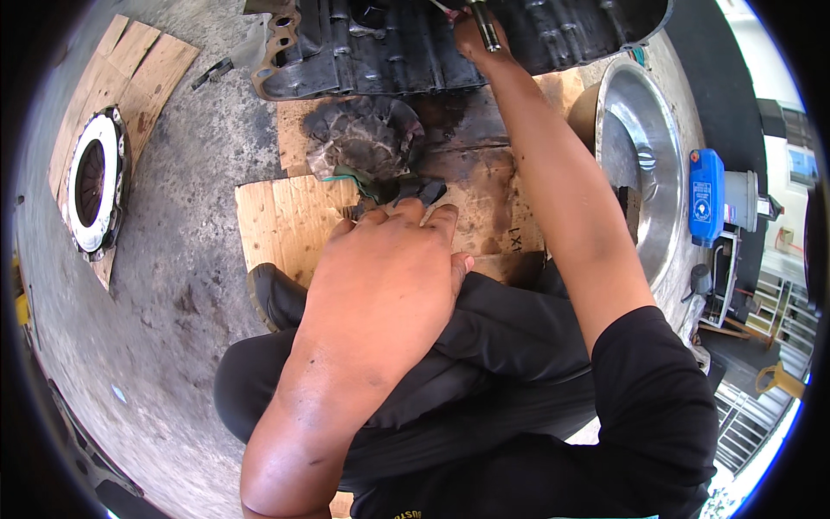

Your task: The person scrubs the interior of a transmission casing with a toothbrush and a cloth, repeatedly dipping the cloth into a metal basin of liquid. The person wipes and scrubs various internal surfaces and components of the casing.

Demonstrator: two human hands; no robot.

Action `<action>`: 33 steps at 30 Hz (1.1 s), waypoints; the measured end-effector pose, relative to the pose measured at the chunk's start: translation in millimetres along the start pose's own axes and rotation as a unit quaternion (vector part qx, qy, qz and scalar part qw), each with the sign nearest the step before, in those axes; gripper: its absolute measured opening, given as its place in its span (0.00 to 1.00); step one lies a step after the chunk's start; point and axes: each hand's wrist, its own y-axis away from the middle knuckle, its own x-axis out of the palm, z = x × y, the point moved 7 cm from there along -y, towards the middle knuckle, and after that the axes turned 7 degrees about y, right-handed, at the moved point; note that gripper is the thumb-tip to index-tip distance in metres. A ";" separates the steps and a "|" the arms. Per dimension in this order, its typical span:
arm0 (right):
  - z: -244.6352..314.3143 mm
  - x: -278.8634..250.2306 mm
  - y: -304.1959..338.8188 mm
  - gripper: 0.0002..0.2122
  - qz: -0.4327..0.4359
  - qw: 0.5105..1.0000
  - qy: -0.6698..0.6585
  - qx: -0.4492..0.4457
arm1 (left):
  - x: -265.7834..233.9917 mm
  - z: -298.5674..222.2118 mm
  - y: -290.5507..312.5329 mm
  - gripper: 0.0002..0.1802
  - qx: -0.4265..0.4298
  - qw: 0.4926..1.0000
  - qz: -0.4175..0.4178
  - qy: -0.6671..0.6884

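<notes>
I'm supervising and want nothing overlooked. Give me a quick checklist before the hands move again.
1. Black-and-chrome tool in the right hand: ok, its end sticks out from the hand.
2. Tool's far end properly seated: cannot tell, it is hidden.
3. Left hand away from the ribbed dark metal part: ok, a gap shows.
4. Left fingers free of the small black piece: cannot tell, contact is unclear.
5. Cardboard under the work clean: not ok, dark stains show.
6. Metal basin nearby: ok, on the right.
</notes>
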 end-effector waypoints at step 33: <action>43.7 -81.0 21.0 0.13 -0.029 0.998 0.059 0.025 | 8.7 -5.9 -7.0 0.24 -0.009 1.000 0.021 -0.007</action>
